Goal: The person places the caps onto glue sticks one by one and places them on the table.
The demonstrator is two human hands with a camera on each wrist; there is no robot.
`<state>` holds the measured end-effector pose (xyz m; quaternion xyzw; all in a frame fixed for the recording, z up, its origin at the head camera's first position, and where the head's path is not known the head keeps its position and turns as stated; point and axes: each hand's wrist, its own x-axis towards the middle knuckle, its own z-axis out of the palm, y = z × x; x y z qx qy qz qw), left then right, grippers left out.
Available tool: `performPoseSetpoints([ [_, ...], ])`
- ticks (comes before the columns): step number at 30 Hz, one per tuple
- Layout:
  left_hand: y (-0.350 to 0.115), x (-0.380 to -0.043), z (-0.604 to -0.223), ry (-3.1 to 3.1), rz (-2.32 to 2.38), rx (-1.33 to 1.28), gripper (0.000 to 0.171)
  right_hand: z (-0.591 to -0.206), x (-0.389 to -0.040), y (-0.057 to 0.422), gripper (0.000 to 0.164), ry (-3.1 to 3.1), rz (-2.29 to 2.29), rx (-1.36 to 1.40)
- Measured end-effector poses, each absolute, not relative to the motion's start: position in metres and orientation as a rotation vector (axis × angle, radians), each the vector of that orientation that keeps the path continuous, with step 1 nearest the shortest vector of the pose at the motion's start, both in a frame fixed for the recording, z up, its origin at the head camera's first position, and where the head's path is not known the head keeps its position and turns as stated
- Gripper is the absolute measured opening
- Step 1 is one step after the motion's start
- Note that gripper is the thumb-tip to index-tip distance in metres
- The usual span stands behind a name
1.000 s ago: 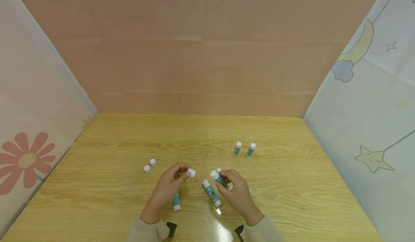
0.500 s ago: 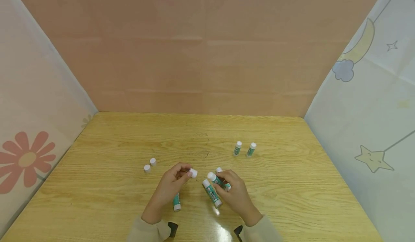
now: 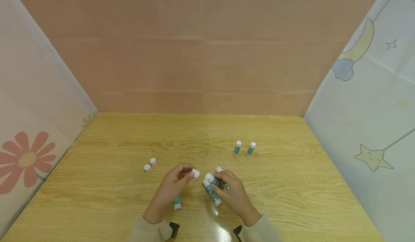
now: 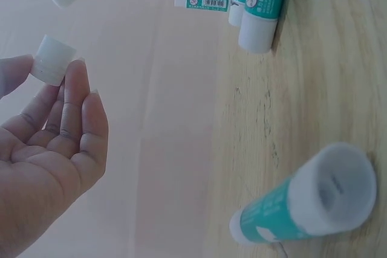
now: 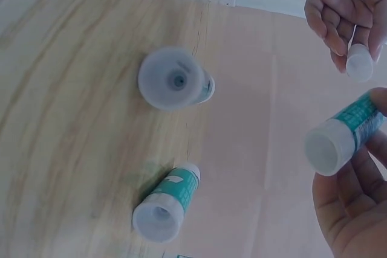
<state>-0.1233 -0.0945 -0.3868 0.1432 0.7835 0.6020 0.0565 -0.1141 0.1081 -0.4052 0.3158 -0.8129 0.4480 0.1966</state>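
Observation:
Between thumb and fingertips, my left hand [image 3: 175, 186] pinches a small white cap [image 3: 195, 173], seen close up in the left wrist view, where the cap [image 4: 53, 60] is held by its sides. My right hand [image 3: 235, 195] grips a green-labelled glue stick [image 3: 212, 179], tilted with a white end toward the left hand. Cap and glue stick are a short gap apart. In the right wrist view, fingers curl round the glue stick [image 5: 347, 134], hiding its far end. Just below it, another glue stick [image 3: 212, 193] lies on the table.
A further glue stick [image 3: 219, 169] lies partly hidden behind the right hand, and one more glue stick [image 3: 177, 203] shows beside the left wrist. Two glue sticks, one left [image 3: 237, 148] and one right [image 3: 251, 149], stand upright farther back. Two loose caps [image 3: 147, 168] sit at the left.
My right hand has moved left with the glue stick, which now overlaps the lying one in the head view. The left hand has shifted slightly right with the cap, narrowing the gap.

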Motion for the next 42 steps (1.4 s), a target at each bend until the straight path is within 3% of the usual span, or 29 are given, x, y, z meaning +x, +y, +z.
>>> performPoseSetpoints([
  [42, -0.082, -0.120, -0.390, 2.289, 1.831, 0.574, 0.024, -0.413, -0.112, 0.105, 0.029, -2.316, 1.262, 0.909],
])
